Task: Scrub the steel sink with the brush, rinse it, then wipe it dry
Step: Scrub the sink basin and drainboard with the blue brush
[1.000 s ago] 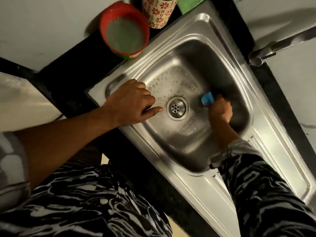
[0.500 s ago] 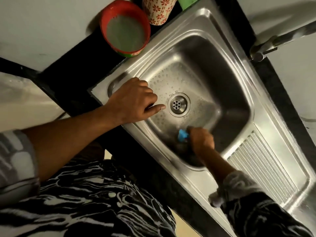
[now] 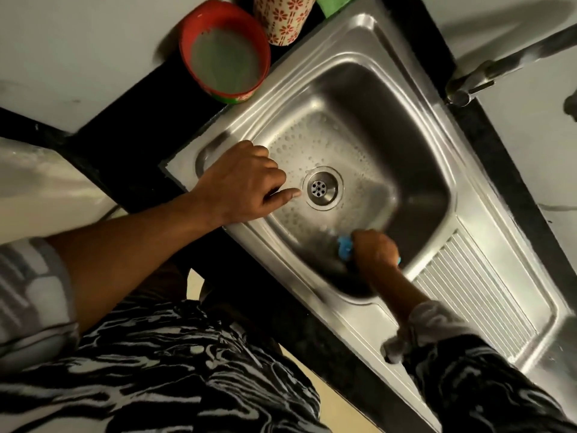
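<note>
Two hands are working at the steel sink (image 3: 406, 120), which is filling the middle of the frame on a black desk (image 3: 140, 98). At centre left, the left hand (image 3: 246, 182) is bracing on the sink's rim, its fingers curling over the inner edge and its thumb pointing at the drain (image 3: 321, 188). Lower right of the drain, the right hand (image 3: 374, 250) is closing its fingers round the blue brush (image 3: 345, 248), pressing it against the basin's near wall; the bristles are hiding in blur. Soapy bubbles are dotting the basin floor around the drain. A ribbed drainboard (image 3: 474, 292) is running toward the lower right. At the top, a red bowl (image 3: 224, 54) is sitting just beside a flower-patterned cup (image 3: 284, 17), with a green cloth (image 3: 334, 4) near it. A tap (image 3: 487, 73) is reaching in from the upper right.
</note>
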